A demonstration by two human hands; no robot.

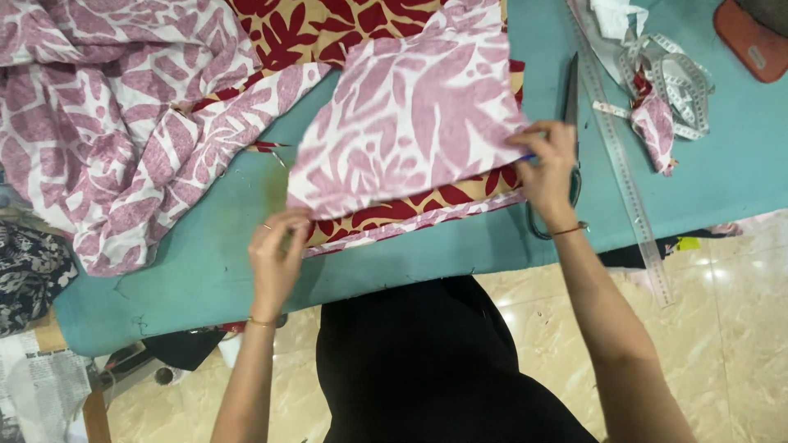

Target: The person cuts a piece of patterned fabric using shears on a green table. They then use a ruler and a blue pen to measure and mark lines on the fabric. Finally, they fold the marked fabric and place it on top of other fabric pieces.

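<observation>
A folded piece of pink-and-white leaf-print fabric (410, 115) lies on top of a red-and-cream leaf-print fabric (328, 33) on the teal table (205, 271). My left hand (277, 254) pinches the near left corner of the fabric layers at the table's front. My right hand (548, 168) presses the right edge of the pink piece and holds something small and blue that I cannot make out. Dark scissors (572, 123) lie just right of that hand, partly hidden under it.
A heap of the same pink print cloth (107, 115) fills the table's left. A long clear ruler (620, 164) runs down the right, beside a coiled measuring tape (673, 82) and a fabric scrap. A red-orange object (751, 37) sits at the far right corner. Tiled floor below.
</observation>
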